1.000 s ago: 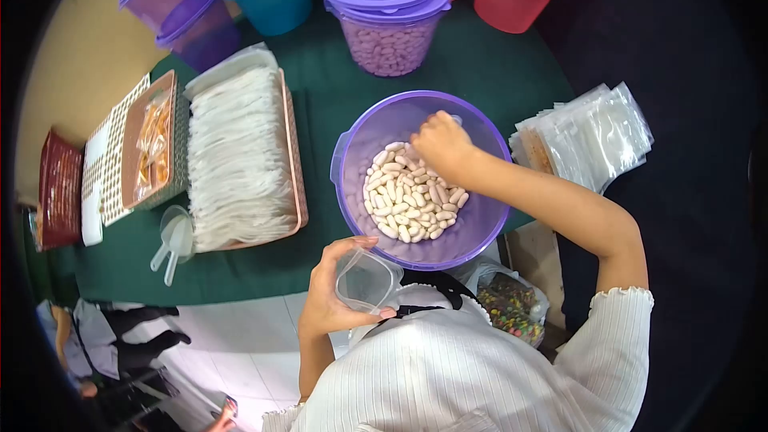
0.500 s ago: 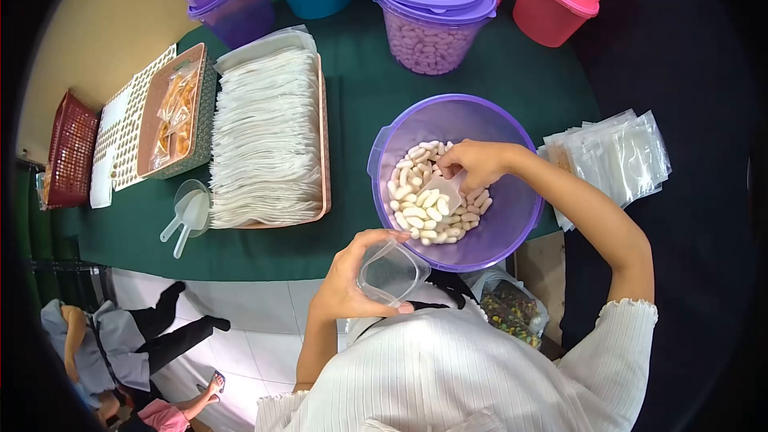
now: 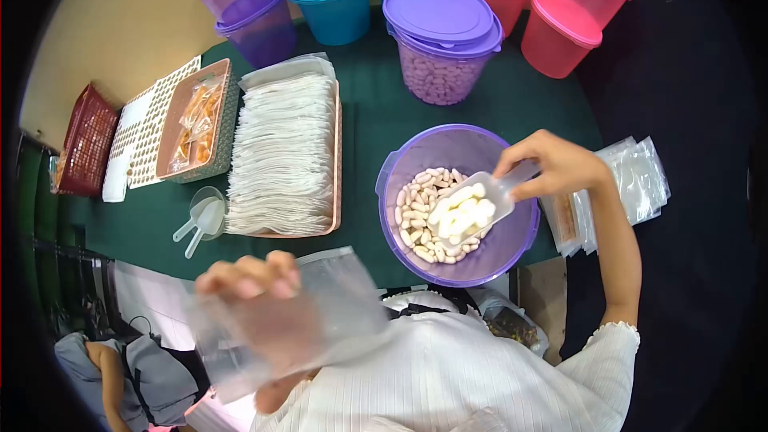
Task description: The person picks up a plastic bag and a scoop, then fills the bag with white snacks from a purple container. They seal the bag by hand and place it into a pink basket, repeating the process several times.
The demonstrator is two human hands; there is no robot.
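Note:
My right hand (image 3: 560, 166) grips the handle of a clear plastic scoop (image 3: 502, 192). Heaped in the scoop are white oblong candy-like pieces (image 3: 464, 214). The scoop is above the purple tub (image 3: 524, 232), where more pale oblong pieces (image 3: 412, 216) lie. Nearer the camera and to the left, my left hand (image 3: 256, 296) has its fingers and thumb around a clear plastic pouch (image 3: 348, 304). The pouch is blurred, and part of the hand shows through it.
Behind the tub stands a lidded purple container (image 3: 444, 72) of similar pieces. A basket of white packets (image 3: 284, 160), a tray of orange packs (image 3: 196, 124) and spare scoops (image 3: 204, 220) are left. Clear bags (image 3: 632, 176) lie right. People are at lower left (image 3: 152, 376).
My right hand has lifted the scoop, now full, up from the pieces and to the right. The left hand has moved left and closer to the camera with the clear pouch.

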